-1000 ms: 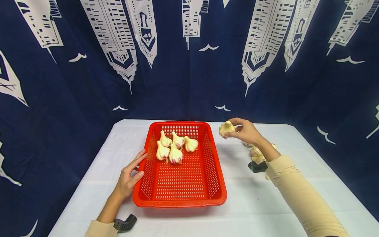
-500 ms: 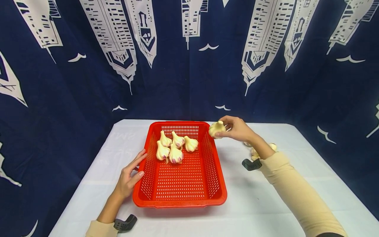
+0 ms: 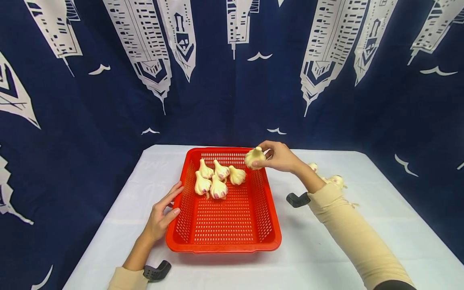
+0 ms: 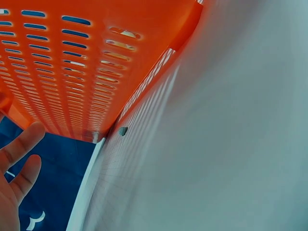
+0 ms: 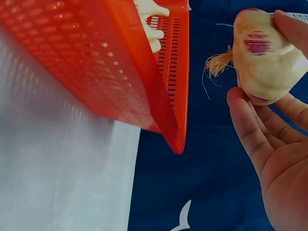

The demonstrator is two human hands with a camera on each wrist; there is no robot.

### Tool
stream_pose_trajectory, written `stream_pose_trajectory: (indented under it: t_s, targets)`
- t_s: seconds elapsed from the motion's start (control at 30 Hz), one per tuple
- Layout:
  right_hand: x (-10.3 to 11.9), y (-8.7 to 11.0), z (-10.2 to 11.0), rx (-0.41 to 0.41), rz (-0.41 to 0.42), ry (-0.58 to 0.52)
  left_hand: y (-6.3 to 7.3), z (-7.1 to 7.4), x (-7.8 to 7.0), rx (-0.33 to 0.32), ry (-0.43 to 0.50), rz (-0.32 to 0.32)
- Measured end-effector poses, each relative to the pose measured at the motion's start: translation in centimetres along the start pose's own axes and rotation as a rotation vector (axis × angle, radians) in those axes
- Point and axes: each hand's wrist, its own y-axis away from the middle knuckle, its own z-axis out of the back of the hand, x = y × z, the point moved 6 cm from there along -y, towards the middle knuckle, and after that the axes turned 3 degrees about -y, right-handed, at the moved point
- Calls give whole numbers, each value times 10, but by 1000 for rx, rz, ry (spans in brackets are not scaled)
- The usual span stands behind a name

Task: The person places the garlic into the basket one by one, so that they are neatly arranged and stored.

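I'm watching the right hand pinching a garlic bulb between thumb and fingertips, stem up, near the red basket's far right corner and not touching it, probably so the rounded body isn't slipping. The left hand is resting loosely straight fingers on the basket's left rim, gripping nothing, apparently steadying it. Inside, five more bulbs are sitting bunched toward the far end, while loose bulbs are lying on the white tabletop, partly hidden behind the right sleeve, seemingly kept within reach.
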Motion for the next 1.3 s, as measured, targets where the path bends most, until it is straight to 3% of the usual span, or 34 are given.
stream_pose_trajectory:
  t_s: [0.3, 0.97, 1.3]
  targets:
    - [8, -8, -18, 59, 36, -20, 1, -1, 3, 0, 0, 12]
    - [7, -19, -54, 326, -14, 87, 0, -2, 3, 2, 2, -4]
    - [3, -21, -62, 393, -33, 175, 0, 0, 4, 0, -2, -11]
